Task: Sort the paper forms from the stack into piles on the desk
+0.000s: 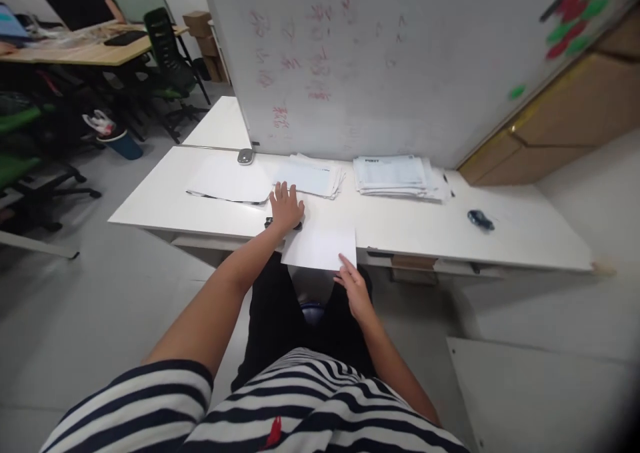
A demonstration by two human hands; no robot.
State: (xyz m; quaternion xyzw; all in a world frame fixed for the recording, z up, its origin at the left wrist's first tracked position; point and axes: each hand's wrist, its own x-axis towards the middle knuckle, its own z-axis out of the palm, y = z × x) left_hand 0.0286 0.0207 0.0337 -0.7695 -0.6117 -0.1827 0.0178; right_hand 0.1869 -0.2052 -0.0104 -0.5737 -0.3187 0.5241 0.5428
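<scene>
A white sheet of paper (323,246) lies partly over the front edge of the white desk (400,230), its near part sticking out above my lap. My right hand (354,288) pinches its near right corner, with one finger on top and others below. Beyond the sheet's left side, my left hand (286,210) reaches forward, palm down with fingers spread. Under that hand is a small black object (269,222), mostly covered, so its kind is unclear. Just past my left fingertips sits a stack of printed papers (307,175); to their left is a pile of white sheets (227,178).
Another paper stack (393,173) and a dark blue item (481,220) are farther right. A grey mouse-like object (245,156) sits at the back. A whiteboard (425,73) rises behind the desk, cardboard boxes (575,120) at right. Other people sit at a table (100,53), back left.
</scene>
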